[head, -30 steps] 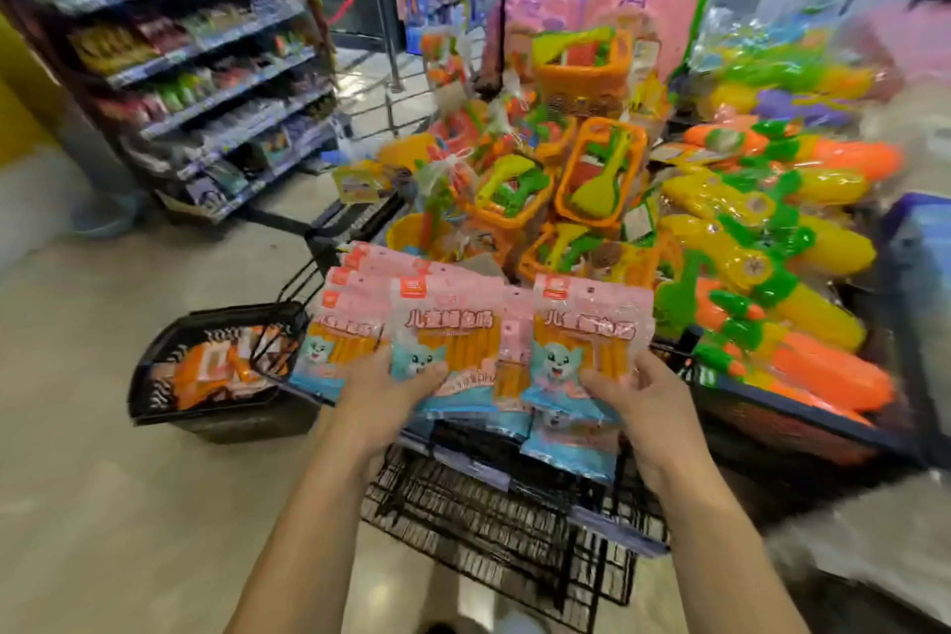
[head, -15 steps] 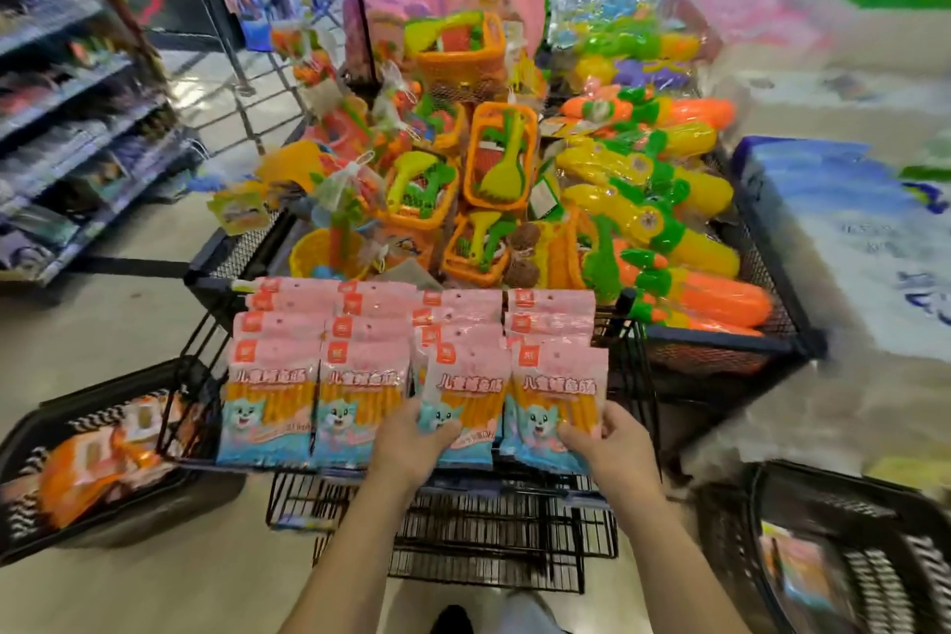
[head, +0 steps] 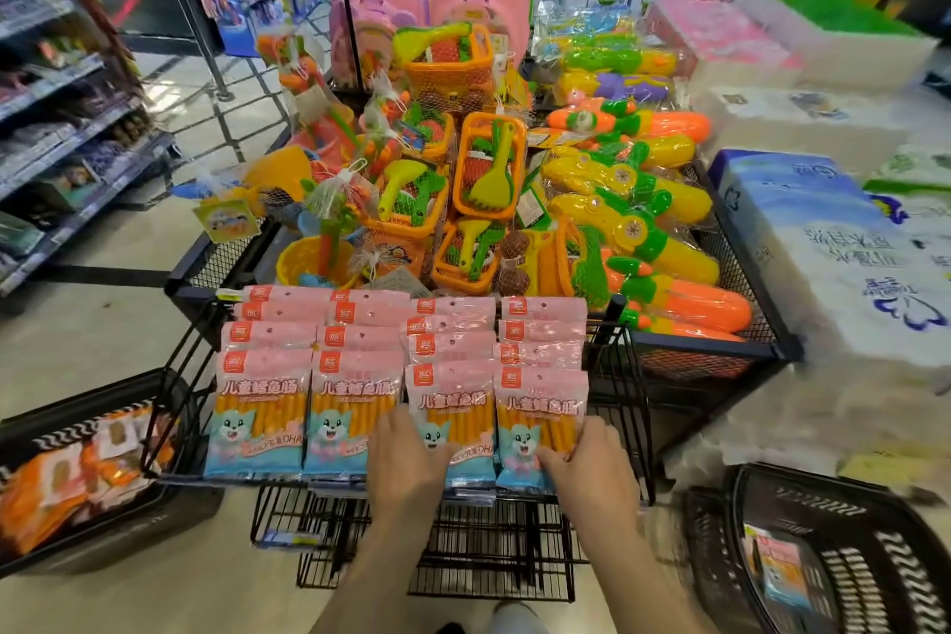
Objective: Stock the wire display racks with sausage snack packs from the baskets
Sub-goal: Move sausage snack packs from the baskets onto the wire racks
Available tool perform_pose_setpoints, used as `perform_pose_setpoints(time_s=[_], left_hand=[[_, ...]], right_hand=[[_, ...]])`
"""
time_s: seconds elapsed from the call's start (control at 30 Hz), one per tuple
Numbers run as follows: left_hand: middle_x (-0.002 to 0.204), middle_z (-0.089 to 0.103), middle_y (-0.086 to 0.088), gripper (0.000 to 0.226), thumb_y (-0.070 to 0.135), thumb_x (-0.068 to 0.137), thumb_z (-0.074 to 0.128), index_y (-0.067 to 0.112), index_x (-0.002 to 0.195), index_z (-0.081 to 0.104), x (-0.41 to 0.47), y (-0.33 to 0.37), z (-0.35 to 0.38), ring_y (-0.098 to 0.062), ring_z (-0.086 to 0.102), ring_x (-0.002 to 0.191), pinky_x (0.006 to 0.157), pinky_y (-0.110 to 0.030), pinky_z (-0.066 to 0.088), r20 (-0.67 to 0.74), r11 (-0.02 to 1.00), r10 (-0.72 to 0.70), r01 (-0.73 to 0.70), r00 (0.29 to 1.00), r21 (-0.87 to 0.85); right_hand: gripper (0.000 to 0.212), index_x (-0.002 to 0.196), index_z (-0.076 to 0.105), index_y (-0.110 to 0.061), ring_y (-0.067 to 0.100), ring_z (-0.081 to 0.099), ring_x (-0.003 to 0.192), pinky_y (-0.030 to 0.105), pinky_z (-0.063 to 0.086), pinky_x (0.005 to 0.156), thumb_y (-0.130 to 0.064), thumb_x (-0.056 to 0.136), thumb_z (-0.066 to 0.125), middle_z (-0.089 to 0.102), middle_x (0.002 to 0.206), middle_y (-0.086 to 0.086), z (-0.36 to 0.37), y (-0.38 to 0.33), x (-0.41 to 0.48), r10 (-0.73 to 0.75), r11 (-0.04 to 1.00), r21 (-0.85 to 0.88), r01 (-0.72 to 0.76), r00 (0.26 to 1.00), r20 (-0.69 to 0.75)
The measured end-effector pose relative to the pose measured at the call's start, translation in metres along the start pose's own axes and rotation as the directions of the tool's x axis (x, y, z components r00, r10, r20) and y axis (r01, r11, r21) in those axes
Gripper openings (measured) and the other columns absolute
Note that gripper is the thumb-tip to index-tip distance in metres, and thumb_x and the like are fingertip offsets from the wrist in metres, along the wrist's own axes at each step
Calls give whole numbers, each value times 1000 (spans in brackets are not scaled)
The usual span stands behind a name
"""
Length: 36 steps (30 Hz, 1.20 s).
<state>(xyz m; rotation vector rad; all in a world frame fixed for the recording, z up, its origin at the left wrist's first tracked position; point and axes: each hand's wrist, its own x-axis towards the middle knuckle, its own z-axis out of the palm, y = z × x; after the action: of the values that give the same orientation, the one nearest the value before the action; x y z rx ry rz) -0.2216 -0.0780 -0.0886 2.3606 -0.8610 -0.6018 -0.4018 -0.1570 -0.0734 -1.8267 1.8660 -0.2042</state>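
Observation:
Pink and blue sausage snack packs [head: 355, 402] stand in several rows on the top tier of a black wire display rack [head: 628, 407]. My left hand [head: 411, 469] rests flat on the front pack of the third row [head: 453, 407], fingers fairly straight. My right hand [head: 592, 469] grips the lower right corner of the front pack in the rightmost row [head: 540, 407]. A black basket [head: 170, 396] with orange packs [head: 67, 484] sits on the floor at left. Another black basket [head: 875, 520] at lower right holds a pink pack [head: 782, 577].
A black mesh bin [head: 720, 355] full of orange and yellow plastic toys [head: 489, 170] stands right behind the rack. White and blue wrapped bundles [head: 823, 263] are stacked at right. Store shelving [head: 67, 139] lines the left aisle. Lower rack tiers [head: 463, 551] sit by my feet.
The view swung right, bringing the right basket into sight. The packs I held a second ago now stand in the front of the two right rows, and my hands sank to their lower edges.

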Motion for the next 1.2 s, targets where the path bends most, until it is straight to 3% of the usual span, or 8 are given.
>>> perform_pose_setpoints(time_s=[0.1,0.23,0.47,0.63,0.87,0.97,1.1,1.2], left_hand=[[146,40,-3,91,45,85,80,13,153,28,0,2,-2,-22,39,139,114,-37,37,-7,995,7,-7,1000,98],[155,32,-6,91,51,93,68,13,157,15,-3,4,-8,-23,33,146,117,-36,34,35,967,28,-36,999,254],[158,35,-7,76,55,97,55,15,156,27,-16,0,-33,-26,37,143,115,-40,39,127,856,163,-204,978,474],[156,38,-2,65,56,101,46,21,154,32,-26,18,-48,-25,35,144,119,-43,32,248,780,257,-352,934,517],[151,45,2,60,58,101,43,25,151,36,-65,63,-35,-22,39,140,114,-39,32,377,666,386,-537,842,517],[147,49,2,55,56,101,42,26,146,41,-88,87,-21,-23,42,136,113,-39,33,429,631,433,-607,792,483],[151,46,2,56,55,103,40,25,149,37,-124,127,7,-24,39,141,116,-41,33,482,538,476,-677,735,502],[153,44,5,56,56,103,41,27,150,36,-156,160,38,-23,38,142,113,-39,32,506,483,502,-713,701,508]], right_hand=[[61,126,46,-22,19,53,115,33,47,85,-53,84,78,49,120,-1,-1,-1,-3,5,998,-56,-8,999,-48],[85,151,29,-15,24,50,126,35,46,96,-57,90,69,45,137,5,-2,-4,-8,-49,988,-148,40,997,-56],[56,143,42,-25,24,49,124,39,45,100,-59,99,49,50,140,2,-23,-5,-30,-166,943,-302,140,984,-61],[64,154,39,-21,25,44,138,39,39,112,-56,101,47,44,156,3,-41,11,-56,-177,904,-408,130,981,-80],[63,153,40,-24,20,43,138,38,37,116,-57,100,45,46,154,-2,-69,71,-92,-83,922,-386,16,984,-159],[63,150,46,-21,23,48,134,39,40,112,-58,98,48,52,147,0,-78,104,-102,-21,936,-349,-42,984,-175],[56,119,70,-10,34,69,101,46,58,82,-46,77,81,70,113,10,-84,166,-112,37,951,-291,-106,972,-231],[55,115,71,-8,36,70,95,47,60,78,-45,75,73,72,112,12,-100,214,-115,57,962,-244,-121,965,-255]])
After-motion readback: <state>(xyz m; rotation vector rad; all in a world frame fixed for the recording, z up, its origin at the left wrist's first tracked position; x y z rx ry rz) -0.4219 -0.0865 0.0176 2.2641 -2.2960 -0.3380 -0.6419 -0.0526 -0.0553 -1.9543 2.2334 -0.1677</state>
